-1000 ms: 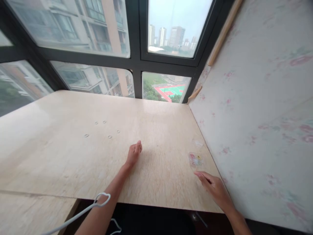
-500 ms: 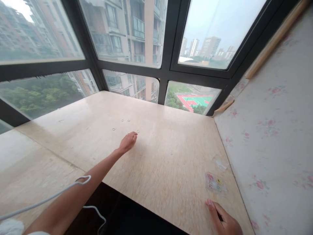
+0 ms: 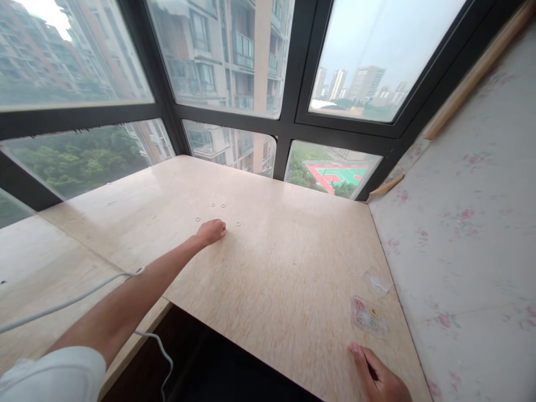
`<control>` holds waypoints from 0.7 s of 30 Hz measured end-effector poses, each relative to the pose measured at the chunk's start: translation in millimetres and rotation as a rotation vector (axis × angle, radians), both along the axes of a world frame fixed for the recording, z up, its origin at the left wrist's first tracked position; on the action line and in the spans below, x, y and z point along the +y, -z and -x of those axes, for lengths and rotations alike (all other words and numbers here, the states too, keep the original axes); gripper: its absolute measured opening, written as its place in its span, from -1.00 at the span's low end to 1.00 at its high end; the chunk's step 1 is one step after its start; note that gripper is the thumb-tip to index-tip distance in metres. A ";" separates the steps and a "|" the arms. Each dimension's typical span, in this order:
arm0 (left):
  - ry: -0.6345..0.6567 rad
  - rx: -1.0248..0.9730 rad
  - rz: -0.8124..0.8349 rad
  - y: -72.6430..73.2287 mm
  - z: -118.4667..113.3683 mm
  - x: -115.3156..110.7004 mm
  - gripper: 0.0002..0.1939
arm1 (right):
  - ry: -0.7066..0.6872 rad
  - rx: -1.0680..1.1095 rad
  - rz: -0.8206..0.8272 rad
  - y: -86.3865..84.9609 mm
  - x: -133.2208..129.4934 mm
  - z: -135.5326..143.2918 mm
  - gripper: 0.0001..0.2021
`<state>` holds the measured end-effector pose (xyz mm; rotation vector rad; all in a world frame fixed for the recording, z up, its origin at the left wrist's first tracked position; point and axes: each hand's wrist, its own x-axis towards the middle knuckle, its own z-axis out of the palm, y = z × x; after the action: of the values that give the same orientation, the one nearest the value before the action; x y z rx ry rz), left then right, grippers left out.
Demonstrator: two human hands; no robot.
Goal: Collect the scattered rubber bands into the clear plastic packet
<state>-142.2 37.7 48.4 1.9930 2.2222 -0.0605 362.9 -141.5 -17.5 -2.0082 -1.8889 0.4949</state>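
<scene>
My left hand (image 3: 213, 230) reaches out over the pale tabletop (image 3: 268, 268), its fingers closed at the surface. The edge of a small thin ring shows at the fingertips. Close around the hand lie several more pale rings: one ring (image 3: 238, 224) to its right, another ring (image 3: 198, 219) to its left, and two just beyond. Low on the right, my right hand (image 3: 381, 374) rests at the table edge with thumb and fingers together; whatever they hold, if anything, is hidden. Beyond it sits a clear compartment box (image 3: 368, 315) with pink, yellow and whitish rings.
A clear plastic piece (image 3: 377, 281) lies behind the box, near the flowered wall (image 3: 464, 268). Dark-framed windows (image 3: 285, 145) border the far side. A white cable (image 3: 75, 298) crosses by my left forearm. A dark gap (image 3: 209, 357) opens below the table's front edge.
My left hand has moved a little left and back from the rightmost ring, which stays on the table. My right hand stays almost still. The view has shifted slightly.
</scene>
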 end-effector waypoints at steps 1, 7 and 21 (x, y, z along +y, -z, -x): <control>0.002 0.012 0.014 -2.3 -0.2 1.5 -0.81 | -0.005 -0.004 -0.006 -0.4 -0.3 0.7 -0.52; -0.002 0.017 0.094 -13.6 -5.8 3.0 -0.90 | -0.025 -0.036 -0.070 -2.0 -1.8 4.3 -0.51; 0.293 -0.456 -0.132 -17.1 -117.9 -4.8 -0.88 | -0.031 -0.040 -0.174 -10.1 -4.0 15.5 -0.45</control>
<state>-24.3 32.9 65.5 2.1200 1.6834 0.4695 347.4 -145.5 -7.4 -1.8919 -1.9179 0.2894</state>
